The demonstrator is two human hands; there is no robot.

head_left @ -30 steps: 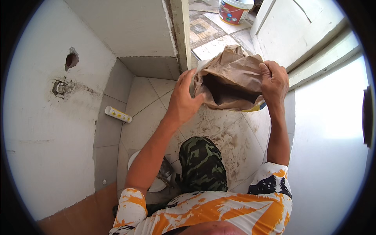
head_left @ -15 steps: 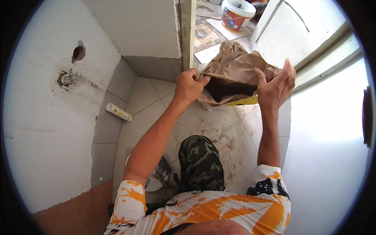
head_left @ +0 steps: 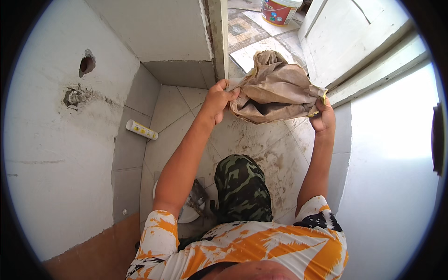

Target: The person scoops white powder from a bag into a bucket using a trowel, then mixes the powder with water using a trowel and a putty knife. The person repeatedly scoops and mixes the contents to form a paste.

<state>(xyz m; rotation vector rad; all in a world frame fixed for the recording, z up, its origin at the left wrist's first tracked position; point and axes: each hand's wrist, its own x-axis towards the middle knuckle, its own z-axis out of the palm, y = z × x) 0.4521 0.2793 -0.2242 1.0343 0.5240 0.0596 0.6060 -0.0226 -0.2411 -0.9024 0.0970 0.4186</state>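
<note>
Both hands held one crumpled brown paper sack [head_left: 275, 91] up over the tiled floor [head_left: 261, 144], near the doorway. The left hand [head_left: 218, 99] pinched its left rim; the right hand [head_left: 323, 117] was closed on the right rim, mouth stretched wide. The step looked like opening or emptying it, calling for a steady tilt. One tube [head_left: 142, 130] lay by the wall, one bucket [head_left: 279, 11] beyond the door.

Both arms are being held out forward and raised, the elbows slightly bent. The left hand [head_left: 219, 99] is being kept closed in a pinch, knuckles up, fingers curled tight. The right hand [head_left: 323, 117] is being clenched likewise, its wrist bent back toward the body.
</note>
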